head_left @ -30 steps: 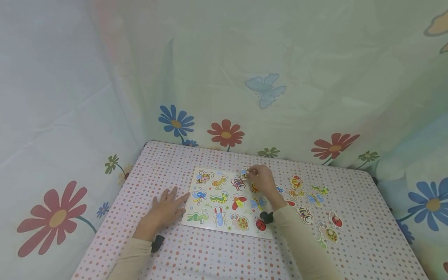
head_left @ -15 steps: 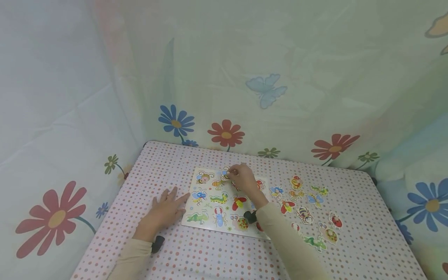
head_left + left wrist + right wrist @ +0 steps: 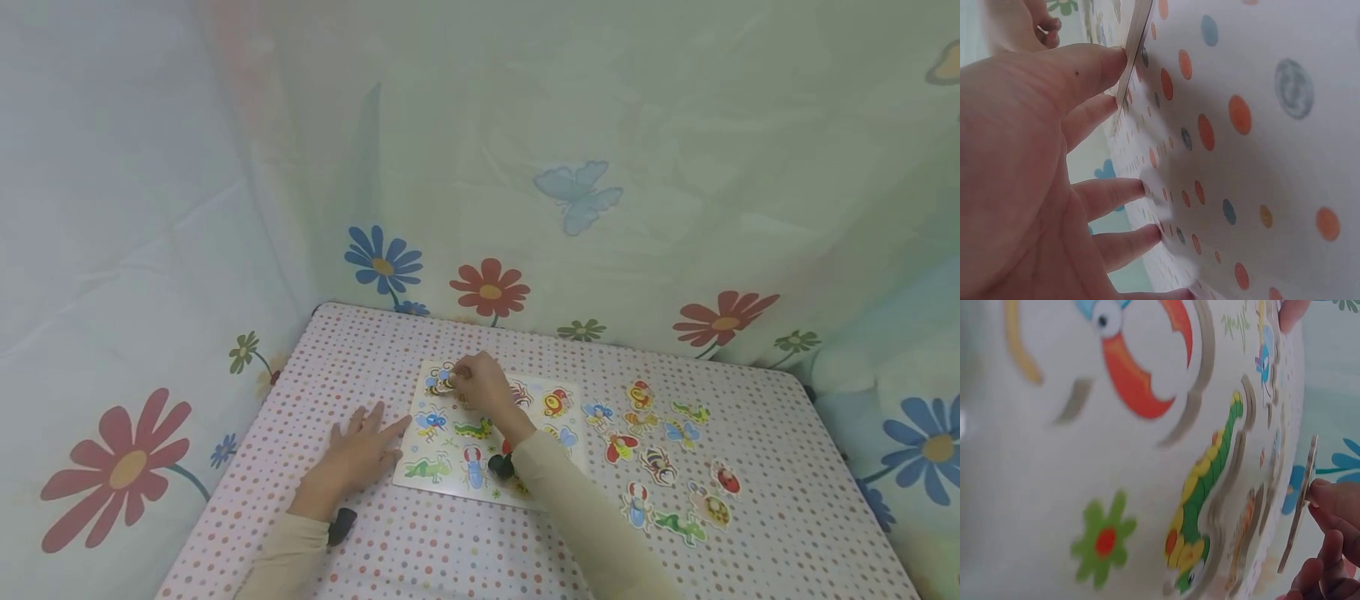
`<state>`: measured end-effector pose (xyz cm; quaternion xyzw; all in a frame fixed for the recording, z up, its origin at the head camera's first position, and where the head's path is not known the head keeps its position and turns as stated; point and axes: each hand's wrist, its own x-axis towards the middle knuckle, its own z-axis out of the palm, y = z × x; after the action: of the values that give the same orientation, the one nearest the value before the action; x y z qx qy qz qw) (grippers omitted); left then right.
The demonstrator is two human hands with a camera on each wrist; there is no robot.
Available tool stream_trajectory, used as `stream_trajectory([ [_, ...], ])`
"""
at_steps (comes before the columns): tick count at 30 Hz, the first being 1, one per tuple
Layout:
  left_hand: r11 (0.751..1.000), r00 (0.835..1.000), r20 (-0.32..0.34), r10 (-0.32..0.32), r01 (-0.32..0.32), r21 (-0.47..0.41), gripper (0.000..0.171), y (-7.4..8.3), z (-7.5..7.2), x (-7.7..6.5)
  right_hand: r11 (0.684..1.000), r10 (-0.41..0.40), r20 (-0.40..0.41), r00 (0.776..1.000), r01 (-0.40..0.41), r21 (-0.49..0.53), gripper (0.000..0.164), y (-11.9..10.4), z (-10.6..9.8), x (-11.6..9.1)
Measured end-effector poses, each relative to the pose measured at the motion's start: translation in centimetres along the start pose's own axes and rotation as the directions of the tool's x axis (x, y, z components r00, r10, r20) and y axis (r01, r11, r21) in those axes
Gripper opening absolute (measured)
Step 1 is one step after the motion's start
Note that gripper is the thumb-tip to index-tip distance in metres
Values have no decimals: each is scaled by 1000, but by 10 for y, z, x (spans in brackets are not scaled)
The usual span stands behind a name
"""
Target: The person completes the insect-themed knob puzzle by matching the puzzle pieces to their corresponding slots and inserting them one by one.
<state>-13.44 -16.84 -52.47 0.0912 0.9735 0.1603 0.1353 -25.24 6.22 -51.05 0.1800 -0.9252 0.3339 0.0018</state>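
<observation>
My right hand [image 3: 480, 387] pinches a thin bee puzzle piece [image 3: 438, 381] over the upper left corner of a cream insect puzzle board [image 3: 450, 447]. Seen by the right wrist camera, the piece [image 3: 1297, 515] is edge-on between thumb and fingertips, raised off the board. The other fingers are curled below it. On the board, insect pictures such as a green caterpillar [image 3: 1200, 487] lie in cut-out recesses. My left hand [image 3: 356, 458] is spread on the table left of the board. Its thumb and forefinger are at the board's side edge [image 3: 1132, 53] in the left wrist view.
Several loose insect pieces lie right of the board, among them a spider [image 3: 657, 465], a stag beetle [image 3: 636, 505], a grasshopper [image 3: 681, 527] and a ladybird [image 3: 726, 478]. A dotted cloth [image 3: 360, 350] covers the table. Flower-printed curtains [image 3: 420, 167] stand behind and beside it.
My right hand has carried the bee piece leftward across the top of the board, from its upper right part to the upper left corner. The left hand has stayed in place.
</observation>
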Motion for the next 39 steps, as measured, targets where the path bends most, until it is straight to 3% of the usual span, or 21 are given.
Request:
stream_trajectory([
  [4, 1000, 1000, -11, 6, -6, 1, 56, 0, 0, 0, 1000, -4, 15, 1000, 4, -22, 11, -7, 7, 4],
  [14, 1000, 1000, -24, 18, -17, 21, 55, 2, 0, 0, 992, 77, 44, 996, -72, -99, 11, -21, 13, 8],
  [39, 1000, 999, -35, 21, -21, 6, 55, 2, -1, -3, 991, 103, 68, 992, -97, -95, 7, -18, 23, 9],
])
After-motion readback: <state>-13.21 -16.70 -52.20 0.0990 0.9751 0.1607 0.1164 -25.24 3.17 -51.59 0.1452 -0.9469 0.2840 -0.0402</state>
